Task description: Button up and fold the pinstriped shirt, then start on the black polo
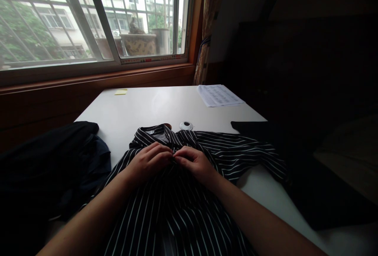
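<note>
White table — black shirt, thin white stripes, collared — both hands touching.

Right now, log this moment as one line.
left hand: fingers at striped shirt | right hand: fingers at striped shirt | white table: papers, yellow note, dark cloth

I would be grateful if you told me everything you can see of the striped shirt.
The striped shirt is black with thin white stripes and looks like soft woven cloth. It lies on the white table, collar toward the window, one sleeve stretched out to the right. The left hand and right hand touch its front below the collar.
</note>
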`<state>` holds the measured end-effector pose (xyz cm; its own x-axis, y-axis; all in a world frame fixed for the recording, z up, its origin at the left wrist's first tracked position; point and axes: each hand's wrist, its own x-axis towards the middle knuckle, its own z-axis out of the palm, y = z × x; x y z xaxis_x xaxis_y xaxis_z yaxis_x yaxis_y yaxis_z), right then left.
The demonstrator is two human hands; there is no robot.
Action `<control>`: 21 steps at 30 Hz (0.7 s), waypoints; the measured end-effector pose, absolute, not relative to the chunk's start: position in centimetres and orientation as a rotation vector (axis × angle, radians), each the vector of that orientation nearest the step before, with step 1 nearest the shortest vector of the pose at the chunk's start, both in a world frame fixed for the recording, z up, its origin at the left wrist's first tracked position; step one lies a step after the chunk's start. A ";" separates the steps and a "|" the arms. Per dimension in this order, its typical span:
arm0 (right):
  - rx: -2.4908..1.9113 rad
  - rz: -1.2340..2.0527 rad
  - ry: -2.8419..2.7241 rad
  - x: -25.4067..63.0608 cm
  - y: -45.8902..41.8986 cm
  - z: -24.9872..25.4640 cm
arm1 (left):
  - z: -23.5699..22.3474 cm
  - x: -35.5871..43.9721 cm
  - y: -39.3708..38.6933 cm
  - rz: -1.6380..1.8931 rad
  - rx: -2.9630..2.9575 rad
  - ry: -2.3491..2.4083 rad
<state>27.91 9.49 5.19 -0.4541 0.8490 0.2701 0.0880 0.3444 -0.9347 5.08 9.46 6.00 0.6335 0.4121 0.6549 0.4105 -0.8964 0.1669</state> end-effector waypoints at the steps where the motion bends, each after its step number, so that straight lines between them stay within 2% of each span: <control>1: -0.829 1.182 -1.798 27.9 9.5 5.1 | 5.9 5.1 9.5 1.134 2.837 0.726; 21: -0.870 1.178 -1.803 27.7 9.2 5.3 | 6.2 5.1 9.1 1.028 2.996 0.809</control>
